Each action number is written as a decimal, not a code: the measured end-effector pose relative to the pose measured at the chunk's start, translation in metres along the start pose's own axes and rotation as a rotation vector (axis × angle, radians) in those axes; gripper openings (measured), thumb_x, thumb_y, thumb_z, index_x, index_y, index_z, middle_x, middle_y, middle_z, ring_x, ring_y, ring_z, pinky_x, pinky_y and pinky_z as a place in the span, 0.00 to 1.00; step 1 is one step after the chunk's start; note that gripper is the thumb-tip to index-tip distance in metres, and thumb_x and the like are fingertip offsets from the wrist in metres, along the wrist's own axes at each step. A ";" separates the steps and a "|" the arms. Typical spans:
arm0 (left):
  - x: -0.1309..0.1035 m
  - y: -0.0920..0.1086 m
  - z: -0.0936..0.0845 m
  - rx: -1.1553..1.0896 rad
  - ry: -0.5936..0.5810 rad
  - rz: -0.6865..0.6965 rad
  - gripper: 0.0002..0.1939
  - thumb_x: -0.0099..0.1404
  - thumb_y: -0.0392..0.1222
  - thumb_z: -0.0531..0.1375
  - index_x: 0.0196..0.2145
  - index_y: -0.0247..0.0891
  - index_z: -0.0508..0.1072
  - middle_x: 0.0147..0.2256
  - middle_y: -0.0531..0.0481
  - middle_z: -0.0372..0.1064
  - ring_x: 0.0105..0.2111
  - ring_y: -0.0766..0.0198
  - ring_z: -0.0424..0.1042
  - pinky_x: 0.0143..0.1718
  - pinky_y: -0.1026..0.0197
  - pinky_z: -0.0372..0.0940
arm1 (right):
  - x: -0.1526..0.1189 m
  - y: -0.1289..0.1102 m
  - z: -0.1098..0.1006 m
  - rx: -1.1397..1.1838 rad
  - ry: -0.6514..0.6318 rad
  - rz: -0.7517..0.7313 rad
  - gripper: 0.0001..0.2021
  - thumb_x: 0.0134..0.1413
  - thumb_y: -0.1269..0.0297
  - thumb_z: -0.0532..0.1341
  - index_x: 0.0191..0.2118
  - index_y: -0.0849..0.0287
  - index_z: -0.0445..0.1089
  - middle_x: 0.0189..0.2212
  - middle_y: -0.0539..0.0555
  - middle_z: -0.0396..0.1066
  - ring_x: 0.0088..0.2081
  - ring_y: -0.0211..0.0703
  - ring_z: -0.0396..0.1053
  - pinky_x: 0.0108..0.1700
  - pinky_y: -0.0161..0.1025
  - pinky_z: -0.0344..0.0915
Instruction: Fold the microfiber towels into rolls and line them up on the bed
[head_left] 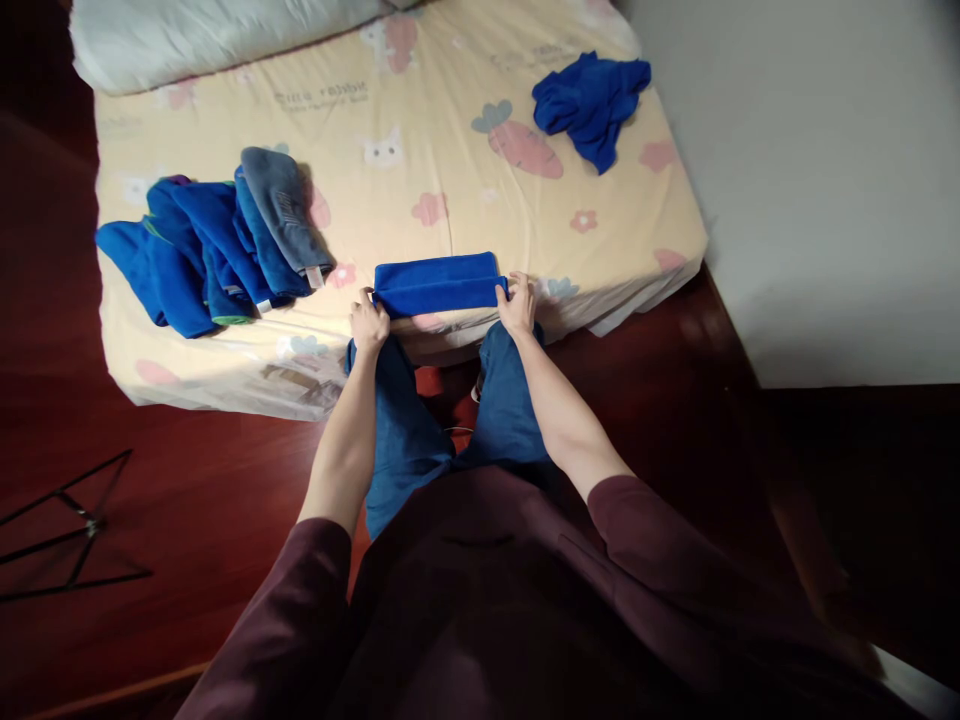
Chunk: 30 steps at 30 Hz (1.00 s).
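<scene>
A bright blue towel (439, 282) lies folded into a long strip at the near edge of the bed, its front layer turned partly over the back one. My left hand (370, 322) pinches the towel's near left corner. At the opposite end, my right hand (517, 305) grips the right corner between thumb and fingers. To the left is a row of overlapping folded blue cloths (214, 250), with a grey-blue folded cloth (281, 215) on its right end. A crumpled blue cloth (589, 105) sits toward the far right.
The bed (442, 120) has a pale yellow sheet printed with rabbits, carrots and flowers. A white quilt (202, 40) lies along its far left edge. On the dark red floor stands a black metal stand (90, 525). A pale wall (825, 200) borders the right.
</scene>
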<state>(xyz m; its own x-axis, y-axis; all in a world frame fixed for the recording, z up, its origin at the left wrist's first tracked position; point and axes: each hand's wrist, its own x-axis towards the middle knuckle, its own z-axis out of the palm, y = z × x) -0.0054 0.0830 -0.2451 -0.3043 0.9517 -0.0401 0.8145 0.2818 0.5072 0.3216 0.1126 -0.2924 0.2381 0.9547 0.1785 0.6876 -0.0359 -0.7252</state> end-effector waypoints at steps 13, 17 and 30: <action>-0.001 0.000 0.002 -0.021 0.074 -0.078 0.21 0.66 0.38 0.54 0.55 0.35 0.69 0.40 0.37 0.73 0.52 0.42 0.70 0.58 0.40 0.63 | 0.000 0.001 0.002 -0.029 0.006 -0.017 0.18 0.69 0.54 0.56 0.59 0.55 0.62 0.39 0.56 0.74 0.51 0.54 0.70 0.60 0.58 0.64; -0.004 -0.001 -0.001 -0.050 0.099 0.059 0.20 0.66 0.39 0.55 0.55 0.35 0.70 0.47 0.34 0.72 0.57 0.41 0.66 0.60 0.38 0.61 | -0.005 -0.011 -0.008 -0.081 0.033 -0.105 0.17 0.68 0.59 0.56 0.58 0.57 0.67 0.49 0.61 0.73 0.57 0.57 0.67 0.63 0.60 0.62; 0.003 -0.010 0.008 -0.068 -0.074 0.368 0.30 0.65 0.48 0.59 0.63 0.37 0.69 0.65 0.41 0.64 0.69 0.48 0.57 0.71 0.42 0.52 | -0.012 -0.025 -0.019 -0.124 -0.188 -0.245 0.20 0.64 0.56 0.60 0.58 0.56 0.73 0.63 0.60 0.69 0.65 0.58 0.60 0.69 0.64 0.53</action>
<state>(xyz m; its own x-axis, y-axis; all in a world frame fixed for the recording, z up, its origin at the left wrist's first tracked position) -0.0106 0.0838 -0.2571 0.0405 0.9947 0.0944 0.8270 -0.0864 0.5555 0.3146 0.0962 -0.2636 -0.0672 0.9768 0.2033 0.7896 0.1767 -0.5877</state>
